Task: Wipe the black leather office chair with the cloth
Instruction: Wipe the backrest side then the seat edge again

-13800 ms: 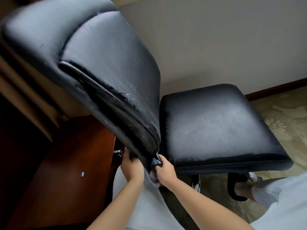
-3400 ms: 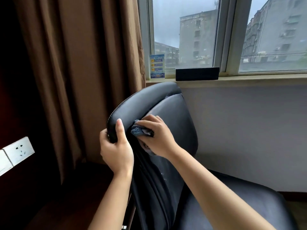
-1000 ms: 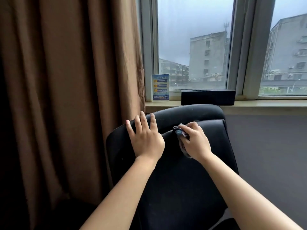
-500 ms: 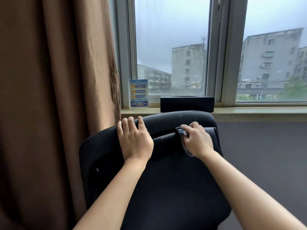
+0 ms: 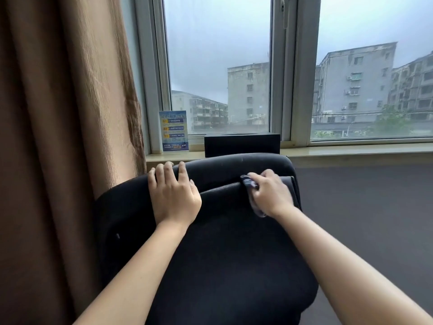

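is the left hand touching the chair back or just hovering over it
Touching. The head view shows the left hand lying flat on the chair back, fingers draped over its top edge with no gap.

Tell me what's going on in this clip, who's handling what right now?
A person is wiping the black leather office chair from behind its backrest. The right hand grips a small dark blue-grey cloth and presses it against the seam just under the backrest's top edge. The left hand lies over the top edge with fingers extended, steadying the chair. Behind it, a black rectangular box and a blue printed card stand on the windowsill, beside a brown curtain.
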Motion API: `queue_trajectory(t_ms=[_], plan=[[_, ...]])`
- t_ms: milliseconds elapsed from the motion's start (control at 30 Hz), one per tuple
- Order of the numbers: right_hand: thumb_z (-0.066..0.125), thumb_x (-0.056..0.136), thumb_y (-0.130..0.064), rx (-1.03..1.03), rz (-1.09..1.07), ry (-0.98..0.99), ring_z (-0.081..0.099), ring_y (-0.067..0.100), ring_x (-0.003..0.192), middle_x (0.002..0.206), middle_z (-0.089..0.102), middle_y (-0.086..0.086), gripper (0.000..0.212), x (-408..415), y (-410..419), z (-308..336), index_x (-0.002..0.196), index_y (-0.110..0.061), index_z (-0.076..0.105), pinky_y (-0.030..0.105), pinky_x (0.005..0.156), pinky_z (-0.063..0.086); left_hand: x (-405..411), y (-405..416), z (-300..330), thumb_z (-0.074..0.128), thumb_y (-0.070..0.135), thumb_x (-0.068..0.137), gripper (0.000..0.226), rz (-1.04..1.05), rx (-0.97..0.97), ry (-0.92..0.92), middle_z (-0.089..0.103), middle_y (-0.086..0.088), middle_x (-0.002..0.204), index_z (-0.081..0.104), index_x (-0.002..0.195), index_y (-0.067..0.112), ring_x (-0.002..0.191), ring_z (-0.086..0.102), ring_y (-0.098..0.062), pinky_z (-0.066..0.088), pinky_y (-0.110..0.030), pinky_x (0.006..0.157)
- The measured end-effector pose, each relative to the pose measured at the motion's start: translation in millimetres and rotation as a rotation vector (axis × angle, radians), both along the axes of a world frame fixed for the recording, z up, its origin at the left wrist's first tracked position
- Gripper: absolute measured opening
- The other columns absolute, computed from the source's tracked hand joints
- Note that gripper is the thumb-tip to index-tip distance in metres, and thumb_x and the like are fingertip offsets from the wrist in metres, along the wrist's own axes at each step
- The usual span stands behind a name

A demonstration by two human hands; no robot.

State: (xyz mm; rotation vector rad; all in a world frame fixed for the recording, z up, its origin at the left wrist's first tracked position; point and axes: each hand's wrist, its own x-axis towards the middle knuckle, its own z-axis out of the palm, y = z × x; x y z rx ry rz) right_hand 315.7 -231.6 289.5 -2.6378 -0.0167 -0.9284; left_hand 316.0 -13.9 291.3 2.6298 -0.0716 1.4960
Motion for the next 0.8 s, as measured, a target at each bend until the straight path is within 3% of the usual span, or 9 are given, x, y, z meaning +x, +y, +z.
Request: queue_trajectory(t_ms=[67, 233, 367, 433, 500, 600, 733, 800], plan=[[0.043, 0.095, -0.028, 0.128, -0.082, 0.058, 0.044, 0.027, 0.119, 0.121, 0.048, 0.008, 0.038, 6, -14, 0, 0.132, -0.031, 0.052, 0.036, 0.091, 0.042, 1, -5, 0, 0.047, 0.028, 0.087, 0.047, 0.025, 0.014, 0.009, 0.054, -0.027, 0.121, 0.058, 0.125, 0.002, 0.115, 0.046, -0.042, 0.025, -0.053, 0.107], [0.047, 0.093, -0.026, 0.05, -0.058, -0.025, 0.043, 0.024, 0.112, 0.116, 0.046, 0.004, 0.035, 8, -8, -8, 0.128, -0.029, 0.055, 0.034, 0.088, 0.04, 0, -19, 4, 0.046, 0.042, 0.09, 0.056, 0.109, 0.01, 0.118, 0.046, -0.025, 0.132, 0.048, 0.136, 0.009, 0.125, 0.037, -0.042, 0.016, -0.057, 0.111], [0.044, 0.094, -0.032, -0.026, -0.056, 0.045, 0.043, 0.022, 0.116, 0.129, 0.047, -0.005, 0.039, 8, -29, 1, 0.133, -0.036, 0.05, 0.034, 0.094, 0.038, 0, -44, 7, 0.028, 0.043, 0.098, 0.057, 0.046, 0.016, 0.201, 0.013, -0.017, 0.155, 0.017, 0.15, 0.024, 0.142, 0.002, -0.04, -0.012, -0.058, 0.111], [0.043, 0.095, -0.033, -0.025, -0.063, 0.045, 0.044, 0.023, 0.116, 0.131, 0.048, -0.006, 0.038, 10, -29, 1, 0.132, -0.035, 0.05, 0.035, 0.092, 0.039, 1, -59, -4, 0.027, 0.042, 0.099, 0.056, -0.004, 0.033, 0.217, -0.001, -0.016, 0.158, 0.011, 0.151, 0.028, 0.143, -0.011, -0.041, -0.019, -0.057, 0.108], [0.043, 0.095, -0.034, -0.019, -0.095, 0.015, 0.047, 0.024, 0.113, 0.129, 0.05, -0.005, 0.035, 11, -28, -4, 0.129, -0.034, 0.052, 0.035, 0.089, 0.041, 2, -75, -23, 0.04, 0.037, 0.095, 0.054, -0.076, 0.036, 0.179, 0.008, -0.018, 0.157, 0.029, 0.147, 0.027, 0.143, -0.002, -0.042, -0.013, -0.057, 0.111], [0.042, 0.095, -0.034, 0.013, -0.125, 0.009, 0.05, 0.026, 0.112, 0.129, 0.05, -0.005, 0.033, 12, -36, -6, 0.126, -0.034, 0.053, 0.036, 0.086, 0.042, 1, -96, -49, 0.055, 0.031, 0.082, 0.049, -0.179, 0.086, 0.154, 0.043, -0.018, 0.143, 0.058, 0.129, 0.016, 0.135, 0.032, -0.04, 0.011, -0.055, 0.109], [0.041, 0.095, -0.034, 0.0, -0.156, 0.006, 0.053, 0.027, 0.108, 0.126, 0.052, -0.008, 0.032, 8, -56, -7, 0.124, -0.034, 0.053, 0.036, 0.083, 0.04, 5, -114, -53, 0.061, 0.021, 0.08, 0.047, -0.264, 0.063, 0.128, 0.055, -0.01, 0.126, 0.059, 0.126, 0.008, 0.122, 0.037, -0.028, 0.022, -0.06, 0.109], [0.04, 0.095, -0.034, -0.016, -0.182, 0.017, 0.052, 0.028, 0.107, 0.126, 0.052, -0.009, 0.032, 5, -67, -7, 0.124, -0.033, 0.052, 0.037, 0.083, 0.039, 5, -120, -49, 0.05, 0.02, 0.088, 0.05, -0.323, 0.059, 0.207, 0.045, -0.008, 0.135, 0.047, 0.137, 0.009, 0.127, 0.025, -0.025, 0.01, -0.059, 0.112]])
